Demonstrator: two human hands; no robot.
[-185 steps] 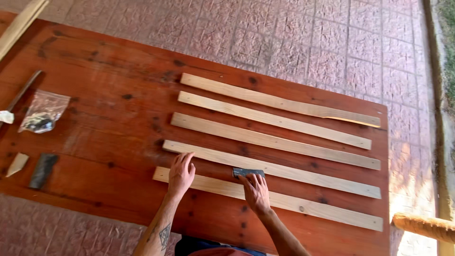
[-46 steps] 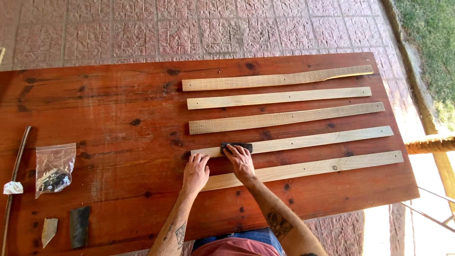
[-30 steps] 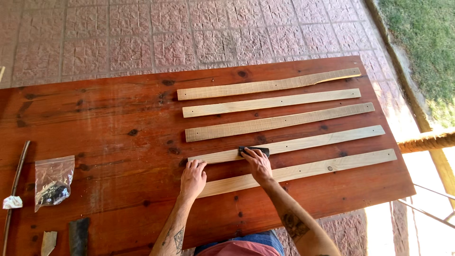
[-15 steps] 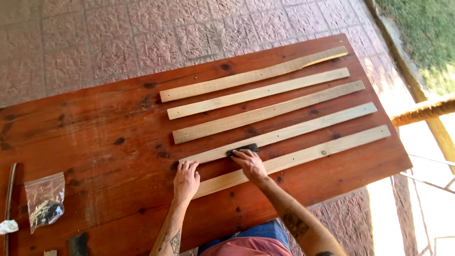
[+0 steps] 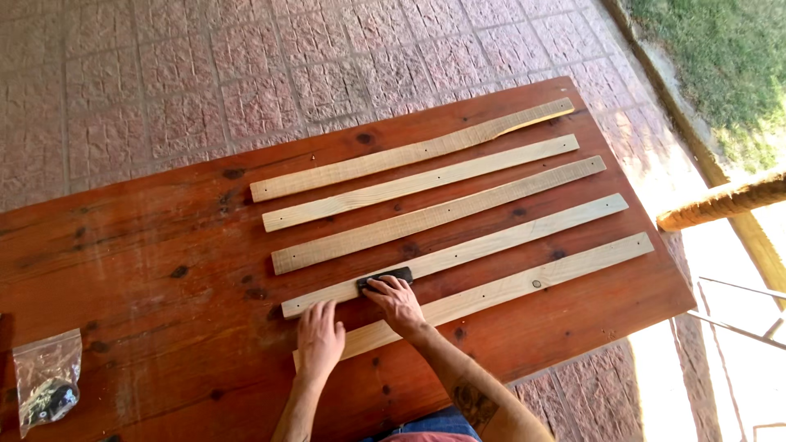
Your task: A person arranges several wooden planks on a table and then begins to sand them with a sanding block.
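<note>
- Right hand [image 5: 399, 303]: fingers laid flat and pressed down on a small dark rectangular sanding block [image 5: 385, 281], not wrapped round it. The pressure from above looks meant to keep the block bearing on the wood.
- Dark sanding block: one. It sits under the right fingertips, on the fourth slat counted from the far side, near that slat's left end.
- Left hand [image 5: 318, 337]: fingers spread, palm down, just left of the right hand. It rests across the near-left ends of the two closest slats, apparently pinning them so they do not slide (nothing is gripped in it).
- Pale, long, narrow wooden slats: five, laid side by side with gaps between, all slanting away to the right of the hands. The fourth slat [image 5: 491, 245] is the one under the block; the nearest slat [image 5: 524, 282] runs beneath the right wrist. The farthest slat [image 5: 409, 151] has a wavy, uneven edge; the rest are straight.
- Reddish-brown knotted wooden table [image 5: 147, 262]: one, bearing everything above.
- Small clear plastic bag [image 5: 47, 385] with dark bits inside (contents too small to tell): one, well to the left of the left hand, near the table's edge.
- Surroundings: reddish patterned paving beyond the table, grass far to the right.
</note>
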